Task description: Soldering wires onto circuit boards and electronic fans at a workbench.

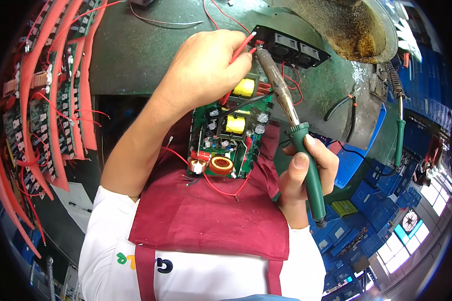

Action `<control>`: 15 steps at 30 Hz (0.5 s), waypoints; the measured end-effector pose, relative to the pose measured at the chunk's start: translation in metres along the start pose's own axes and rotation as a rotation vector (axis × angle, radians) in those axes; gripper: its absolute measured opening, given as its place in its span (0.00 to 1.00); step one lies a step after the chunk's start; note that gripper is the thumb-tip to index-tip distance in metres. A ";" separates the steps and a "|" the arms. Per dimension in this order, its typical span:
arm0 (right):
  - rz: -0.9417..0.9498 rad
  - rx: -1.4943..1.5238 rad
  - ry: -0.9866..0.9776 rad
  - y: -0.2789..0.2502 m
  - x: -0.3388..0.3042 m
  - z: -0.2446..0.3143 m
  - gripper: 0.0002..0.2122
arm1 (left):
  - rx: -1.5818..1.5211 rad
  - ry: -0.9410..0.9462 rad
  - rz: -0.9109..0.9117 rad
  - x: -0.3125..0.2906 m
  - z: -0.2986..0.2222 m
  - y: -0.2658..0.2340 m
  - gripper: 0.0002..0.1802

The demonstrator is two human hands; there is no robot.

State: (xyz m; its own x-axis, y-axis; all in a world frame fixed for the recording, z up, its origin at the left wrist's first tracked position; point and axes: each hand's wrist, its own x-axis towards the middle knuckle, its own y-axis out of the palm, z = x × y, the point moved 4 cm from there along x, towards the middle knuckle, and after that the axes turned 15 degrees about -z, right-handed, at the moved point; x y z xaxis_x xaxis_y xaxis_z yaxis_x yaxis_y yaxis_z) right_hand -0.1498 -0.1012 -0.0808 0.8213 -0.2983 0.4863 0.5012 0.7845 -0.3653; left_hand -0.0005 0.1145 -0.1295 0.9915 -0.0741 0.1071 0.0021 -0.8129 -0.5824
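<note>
My right hand (309,173) is closed round the green handle of a soldering iron (314,175). The iron's metal tip meets a terminal at the left end of a black panel with sockets (291,48). Pinched in my left hand (206,67) is a red wire (242,47), its end beside the iron's tip. Below that hand is a green circuit board (226,135) with yellow transformers and a copper coil; red and black wires run from it. It reaches over the bench edge toward my maroon apron (211,215). The fingertips of my left hand partly hide the wire.
At left stand circuit boards (65,105) between red foam strips. Pliers (344,113) lie on the green bench to the right, near a blue tray (359,150). A stained round vessel (359,30) is at back right. Another green-handled iron (400,135) hangs at far right.
</note>
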 end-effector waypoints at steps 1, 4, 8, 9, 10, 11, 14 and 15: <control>-0.001 0.000 0.000 -0.001 -0.001 0.000 0.22 | 0.017 -0.014 0.008 0.000 -0.001 -0.001 0.17; 0.041 -0.011 -0.006 -0.003 -0.002 0.000 0.22 | 0.024 -0.048 0.025 0.001 -0.003 -0.001 0.17; 0.024 0.039 -0.099 0.000 -0.005 -0.005 0.18 | 0.029 -0.032 0.018 0.001 -0.004 -0.001 0.16; -0.035 0.085 -0.158 0.001 -0.005 -0.005 0.15 | 0.033 -0.046 0.025 0.001 -0.004 -0.001 0.16; -0.036 0.085 -0.157 0.001 -0.005 -0.006 0.15 | 0.038 -0.060 0.032 0.002 -0.004 -0.001 0.16; -0.032 0.096 -0.174 0.002 -0.006 -0.006 0.15 | 0.039 -0.060 0.032 0.002 -0.003 -0.001 0.16; -0.021 0.106 -0.221 0.004 -0.004 -0.007 0.15 | 0.039 -0.047 0.023 0.002 -0.002 0.000 0.16; -0.013 0.103 -0.253 0.005 -0.004 -0.006 0.15 | 0.038 -0.049 0.024 0.003 -0.001 0.001 0.16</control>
State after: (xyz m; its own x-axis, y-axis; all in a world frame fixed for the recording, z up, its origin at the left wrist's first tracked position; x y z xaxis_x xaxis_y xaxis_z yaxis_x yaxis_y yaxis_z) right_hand -0.1486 -0.0992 -0.0888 0.7142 -0.1741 0.6779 0.4708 0.8363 -0.2812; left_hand 0.0018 0.1130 -0.1287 0.9965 -0.0642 0.0532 -0.0180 -0.7884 -0.6150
